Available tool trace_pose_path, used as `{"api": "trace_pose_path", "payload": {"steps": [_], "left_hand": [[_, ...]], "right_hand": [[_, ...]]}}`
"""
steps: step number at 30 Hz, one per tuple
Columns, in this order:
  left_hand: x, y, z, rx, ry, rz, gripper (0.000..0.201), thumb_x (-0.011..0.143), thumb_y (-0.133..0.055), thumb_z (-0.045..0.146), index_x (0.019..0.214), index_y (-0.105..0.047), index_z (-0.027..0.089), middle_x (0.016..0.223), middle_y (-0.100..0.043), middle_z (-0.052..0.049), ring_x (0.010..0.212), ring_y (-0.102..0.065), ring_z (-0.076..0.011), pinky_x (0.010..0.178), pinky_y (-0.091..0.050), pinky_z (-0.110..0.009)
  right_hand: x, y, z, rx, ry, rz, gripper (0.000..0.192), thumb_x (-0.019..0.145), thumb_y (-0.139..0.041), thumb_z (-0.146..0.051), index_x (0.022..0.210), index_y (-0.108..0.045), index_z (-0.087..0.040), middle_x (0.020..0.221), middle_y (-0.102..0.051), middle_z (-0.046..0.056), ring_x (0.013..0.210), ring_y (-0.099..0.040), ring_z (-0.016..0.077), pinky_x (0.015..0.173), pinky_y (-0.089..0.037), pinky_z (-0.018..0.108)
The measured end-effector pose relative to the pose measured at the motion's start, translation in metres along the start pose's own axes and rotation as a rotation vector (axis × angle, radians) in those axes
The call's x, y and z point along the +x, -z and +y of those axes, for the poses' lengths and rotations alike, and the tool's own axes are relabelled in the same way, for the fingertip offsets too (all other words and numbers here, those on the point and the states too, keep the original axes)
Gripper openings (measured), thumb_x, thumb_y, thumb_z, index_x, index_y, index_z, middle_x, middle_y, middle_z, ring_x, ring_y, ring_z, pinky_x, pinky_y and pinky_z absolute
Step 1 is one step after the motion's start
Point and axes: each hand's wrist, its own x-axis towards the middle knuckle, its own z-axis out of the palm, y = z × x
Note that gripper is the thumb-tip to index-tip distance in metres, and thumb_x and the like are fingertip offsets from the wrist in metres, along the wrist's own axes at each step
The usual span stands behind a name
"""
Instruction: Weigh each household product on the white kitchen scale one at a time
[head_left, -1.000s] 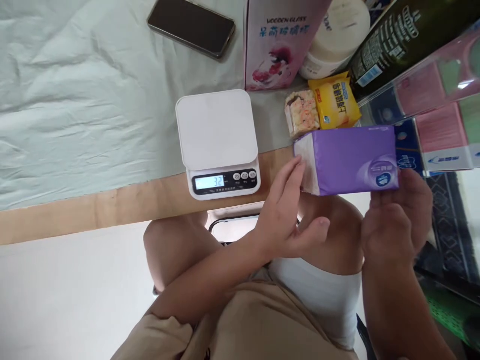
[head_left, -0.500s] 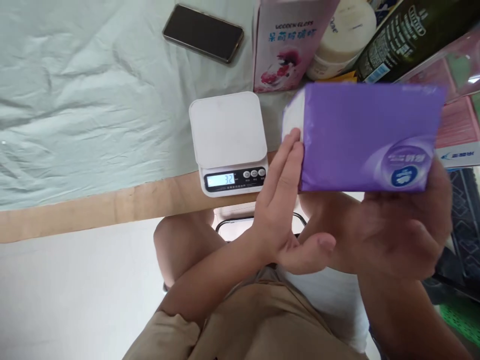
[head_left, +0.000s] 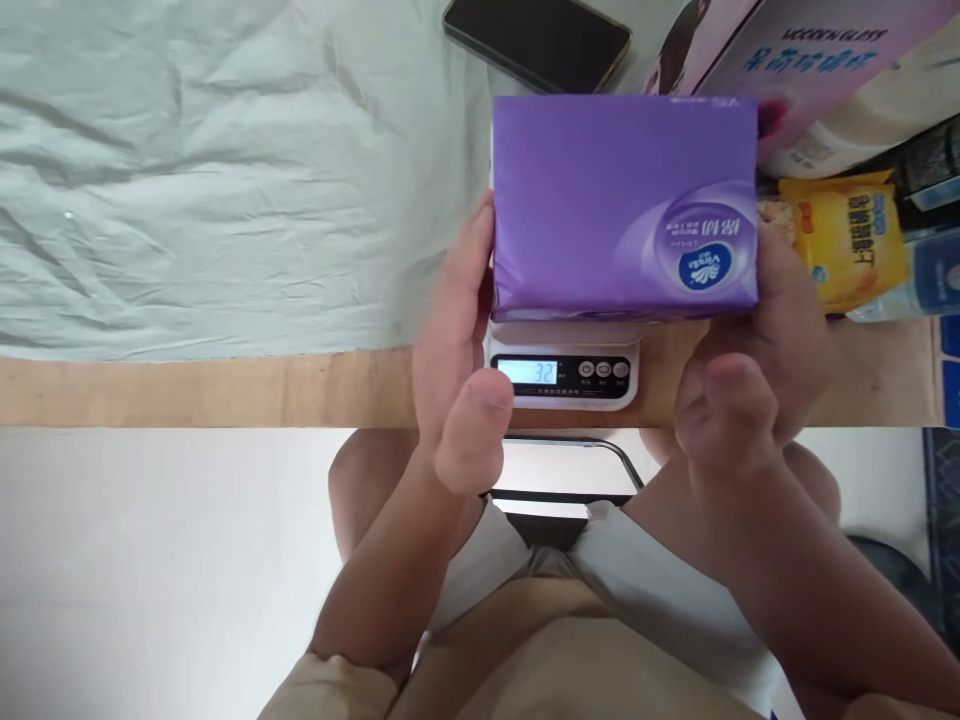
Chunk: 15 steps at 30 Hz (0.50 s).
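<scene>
While both hands' fingers (head_left: pixel 461 270) stretch flat, they clasp the purple tissue pack (head_left: pixel 622 205).

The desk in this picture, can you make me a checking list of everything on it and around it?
Surface: wooden desk, mostly covered by a wrinkled pale green cloth.
Job's things: purple tissue pack held over a white kitchen scale; display reads 32; whether the pack rests on it cannot be told.
Clutter: dark phone, pink box, yellow snack packet.
Hands: left hand on the pack's left end, right hand on its right end.
Cables: nothing seen.
Surroundings: pale floor; person's knees under the desk edge.
</scene>
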Motion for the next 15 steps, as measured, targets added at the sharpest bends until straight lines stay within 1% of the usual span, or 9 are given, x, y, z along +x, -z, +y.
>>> {"api": "trace_pose_path", "payload": {"steps": [3, 5, 8, 10, 11, 12, 13, 14, 15], "left_hand": [[0.002, 0.001, -0.020, -0.059, -0.109, -0.077, 0.076, 0.092, -0.043, 0.079, 0.155, -0.050, 0.037, 0.164, -0.048, -0.001, 0.162, -0.037, -0.0338, 0.138, -0.034, -0.052], [0.002, 0.002, -0.030, -0.039, -0.156, -0.039, 0.076, 0.093, -0.041, 0.078, 0.155, -0.051, 0.034, 0.163, -0.050, 0.000, 0.161, -0.038, -0.0319, 0.139, -0.032, -0.053], [0.003, 0.009, -0.033, 0.073, -0.166, 0.272, 0.062, 0.094, -0.048, 0.074, 0.145, -0.060, 0.042, 0.158, -0.054, 0.011, 0.162, -0.037, -0.0241, 0.141, -0.029, -0.046], [0.007, 0.015, -0.029, 0.097, -0.119, 0.512, 0.044, 0.095, -0.058, 0.061, 0.134, -0.067, 0.044, 0.151, -0.060, 0.014, 0.156, -0.044, -0.0188, 0.133, -0.041, -0.041], [0.010, 0.019, -0.026, 0.067, -0.095, 0.604, 0.036, 0.094, -0.062, 0.055, 0.127, -0.070, 0.041, 0.143, -0.065, 0.013, 0.147, -0.054, -0.0168, 0.124, -0.050, -0.037], [0.013, 0.023, -0.023, 0.033, -0.096, 0.677, 0.030, 0.094, -0.064, 0.051, 0.119, -0.072, 0.037, 0.128, -0.073, 0.011, 0.129, -0.066, -0.0140, 0.106, -0.060, -0.031], [0.017, 0.026, -0.021, 0.008, -0.108, 0.728, 0.024, 0.094, -0.066, 0.049, 0.110, -0.073, 0.032, 0.107, -0.077, 0.008, 0.102, -0.074, -0.0104, 0.084, -0.063, -0.025], [0.020, 0.028, -0.020, -0.005, -0.124, 0.768, 0.022, 0.095, -0.067, 0.048, 0.099, -0.072, 0.027, 0.083, -0.074, 0.007, 0.073, -0.069, -0.0064, 0.061, -0.056, -0.020], [0.022, 0.030, -0.019, 0.000, -0.149, 0.783, 0.026, 0.096, -0.065, 0.049, 0.092, -0.070, 0.024, 0.064, -0.064, 0.008, 0.051, -0.056, -0.0035, 0.045, -0.045, -0.018]], "right_hand": [[-0.003, 0.007, 0.008, 0.023, 0.010, -0.063, 0.062, 0.093, -0.051, -0.060, 0.146, -0.061, -0.030, 0.136, -0.067, 0.002, 0.135, -0.063, 0.0234, 0.127, -0.044, 0.050], [-0.004, 0.011, 0.012, 0.048, -0.003, -0.067, 0.061, 0.093, -0.053, -0.059, 0.147, -0.060, -0.032, 0.137, -0.066, 0.001, 0.134, -0.063, 0.0216, 0.126, -0.045, 0.048], [-0.008, 0.015, 0.015, 0.058, -0.068, 0.025, 0.056, 0.092, -0.055, -0.060, 0.141, -0.063, -0.034, 0.137, -0.064, 0.001, 0.130, -0.063, 0.0201, 0.119, -0.049, 0.046], [-0.011, 0.015, 0.016, 0.036, -0.096, 0.156, 0.051, 0.089, -0.057, -0.061, 0.132, -0.067, -0.035, 0.129, -0.067, 0.001, 0.123, -0.066, 0.0207, 0.113, -0.052, 0.047], [-0.012, 0.015, 0.016, 0.025, -0.087, 0.224, 0.049, 0.086, -0.059, -0.062, 0.125, -0.070, -0.035, 0.122, -0.067, 0.001, 0.117, -0.068, 0.0214, 0.108, -0.054, 0.047], [-0.012, 0.014, 0.017, 0.019, -0.074, 0.295, 0.047, 0.081, -0.060, -0.064, 0.116, -0.071, -0.034, 0.113, -0.067, 0.001, 0.110, -0.069, 0.0221, 0.103, -0.056, 0.048], [-0.011, 0.013, 0.017, 0.015, -0.063, 0.354, 0.047, 0.077, -0.062, -0.067, 0.107, -0.071, -0.033, 0.105, -0.066, 0.002, 0.103, -0.069, 0.0228, 0.098, -0.057, 0.049], [-0.011, 0.013, 0.017, 0.013, -0.063, 0.393, 0.048, 0.072, -0.062, -0.070, 0.099, -0.069, -0.031, 0.099, -0.063, 0.003, 0.099, -0.068, 0.0235, 0.095, -0.057, 0.051], [-0.010, 0.013, 0.016, 0.008, -0.075, 0.417, 0.050, 0.069, -0.062, -0.073, 0.094, -0.067, -0.029, 0.095, -0.060, 0.003, 0.096, -0.067, 0.0239, 0.093, -0.057, 0.052]]}}
